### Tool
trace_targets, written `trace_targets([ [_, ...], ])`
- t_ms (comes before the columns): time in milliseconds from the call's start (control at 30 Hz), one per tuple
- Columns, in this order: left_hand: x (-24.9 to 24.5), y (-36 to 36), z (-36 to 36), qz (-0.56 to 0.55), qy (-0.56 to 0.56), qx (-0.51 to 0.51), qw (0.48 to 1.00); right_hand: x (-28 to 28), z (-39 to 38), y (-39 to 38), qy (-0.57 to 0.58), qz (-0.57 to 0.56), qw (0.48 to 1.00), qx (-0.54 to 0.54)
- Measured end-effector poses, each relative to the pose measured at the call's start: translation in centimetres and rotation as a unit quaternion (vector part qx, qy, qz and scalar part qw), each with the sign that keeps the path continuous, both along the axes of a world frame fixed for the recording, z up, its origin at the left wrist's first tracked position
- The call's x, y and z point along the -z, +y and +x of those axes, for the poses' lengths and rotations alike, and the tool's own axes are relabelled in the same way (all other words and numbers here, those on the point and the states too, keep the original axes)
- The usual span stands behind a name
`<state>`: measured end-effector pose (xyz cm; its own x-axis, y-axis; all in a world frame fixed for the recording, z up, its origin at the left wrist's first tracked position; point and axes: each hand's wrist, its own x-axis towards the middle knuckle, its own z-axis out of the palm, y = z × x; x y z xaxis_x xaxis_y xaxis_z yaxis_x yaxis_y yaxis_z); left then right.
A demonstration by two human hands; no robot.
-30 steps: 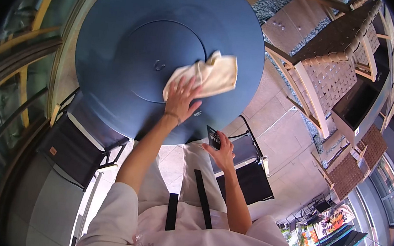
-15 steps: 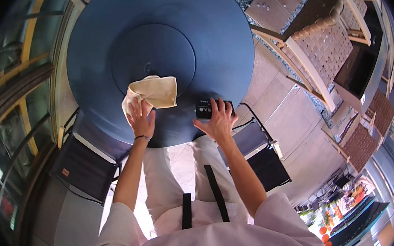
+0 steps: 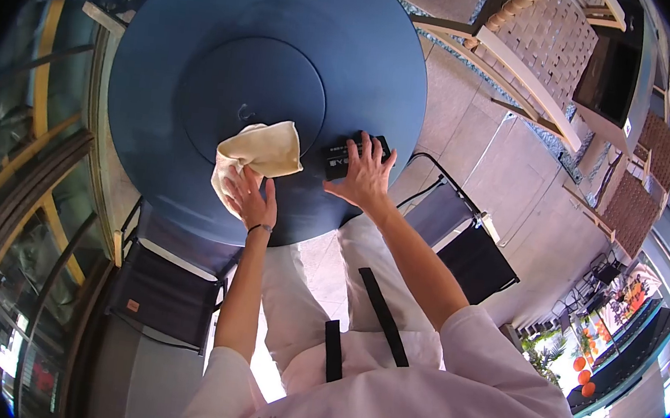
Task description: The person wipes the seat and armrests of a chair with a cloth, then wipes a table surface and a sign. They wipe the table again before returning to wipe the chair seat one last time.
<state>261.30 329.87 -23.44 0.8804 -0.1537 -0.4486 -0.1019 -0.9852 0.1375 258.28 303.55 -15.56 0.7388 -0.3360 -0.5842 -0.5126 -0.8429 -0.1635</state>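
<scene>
On the dark blue round table (image 3: pixel 383 59) lies a crumpled cream cloth (image 3: pixel 264 149), near the raised round centre. My left hand (image 3: pixel 248 198) rests on the cloth's near left part, fingers apart and pressing on it. To the right, a flat black box (image 3: pixel 335 163) with white lettering lies close to the table's edge. My right hand (image 3: pixel 365 178) is over the box, its fingers spread across the top and the thumb at the near side. The palm hides part of the box.
Black chairs stand at the near left (image 3: pixel 164 293) and near right (image 3: pixel 472 260) of the table. Woven wooden chairs (image 3: pixel 538 59) are at the upper right. Glass-paned wooden frames (image 3: pixel 64 140) line the left side.
The view has shifted slightly. Both hands keep their places, the left on the cloth and the right on the black box, which appears slightly more turned.
</scene>
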Motion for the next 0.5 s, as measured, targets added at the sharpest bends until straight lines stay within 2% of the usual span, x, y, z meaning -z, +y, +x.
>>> trace_targets([
  [67, -0.1, -0.3, 0.3, -0.001, 0.002, -0.004, 1.0, -0.6, 0.0, -0.2, -0.039, -0.001, 0.999, -0.004],
  [167, 0.1, -0.6, -0.1, -0.002, 0.0, -0.009, 1.0, -2.3, -0.4, -0.2, -0.144, 0.005, 0.985, 0.091],
  [233, 0.5, -0.8, -0.3, -0.001, -0.001, -0.016, 1.0, -1.1, -1.4, 0.3, -0.208, -0.039, 0.938, 0.274],
  [267, 0.6, -0.8, -0.5, 0.004, -0.002, -0.014, 1.0, -0.3, -1.9, 0.8, -0.236, -0.061, 0.9, 0.361],
  [300, 0.8, -0.8, -0.5, 0.009, -0.004, -0.012, 1.0, 0.6, -2.1, 1.2, -0.21, -0.08, 0.854, 0.47],
  [333, 1.0, -0.9, -0.5, 0.014, -0.007, -0.011, 1.0, 1.6, -2.2, 1.4, -0.175, -0.044, 0.794, 0.58],
  [400, 0.6, -1.2, -0.4, -0.004, -0.004, -0.026, 1.0, 2.4, -1.7, 1.6, -0.097, 0.031, 0.633, 0.768],
  [433, 0.4, -1.4, -0.2, -0.012, -0.003, -0.032, 0.999, 2.5, -1.8, 1.8, -0.093, 0.069, 0.627, 0.771],
  [500, 0.3, -1.8, 0.0, -0.017, -0.004, -0.043, 0.999, 3.6, -1.7, 2.3, -0.137, 0.035, 0.712, 0.687],
])
